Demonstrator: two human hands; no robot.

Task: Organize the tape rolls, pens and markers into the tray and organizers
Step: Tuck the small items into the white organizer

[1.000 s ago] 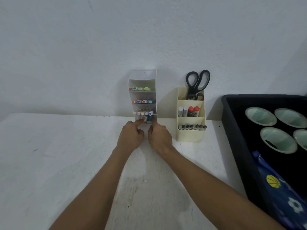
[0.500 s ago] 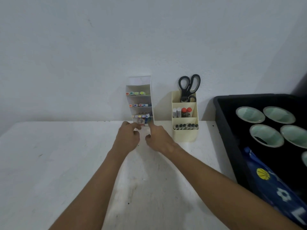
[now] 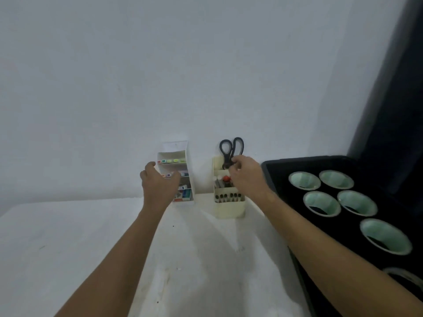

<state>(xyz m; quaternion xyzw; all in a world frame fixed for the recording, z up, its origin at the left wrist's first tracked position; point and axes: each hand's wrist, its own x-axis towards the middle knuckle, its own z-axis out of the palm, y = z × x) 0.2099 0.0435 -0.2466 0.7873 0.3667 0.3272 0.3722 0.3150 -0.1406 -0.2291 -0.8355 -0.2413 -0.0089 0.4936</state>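
The left hand [image 3: 160, 186], fingers spread and holding nothing, covers the front of the white organizer [image 3: 180, 175] with its tiers of coloured markers [image 3: 170, 161]. Just right of that organizer, the right hand [image 3: 247, 177] pinches the black scissors [image 3: 231, 149] standing in the cream organizer [image 3: 229, 208], above its pens [image 3: 227, 197]. Further right, the black tray [image 3: 286, 163] holds tape rolls [image 3: 321, 203].

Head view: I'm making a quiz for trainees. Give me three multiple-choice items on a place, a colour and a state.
1. The scissors stand in:
A the cream organizer
B the black tray
C the white organizer

2. Their handles are:
A red
B black
C green

3. The right hand is:
A flat on the table
B in the tray
C raised at the scissors

A: the handles rise from its top slot.
B: both loops are black.
C: its fingers meet at the scissors' base.
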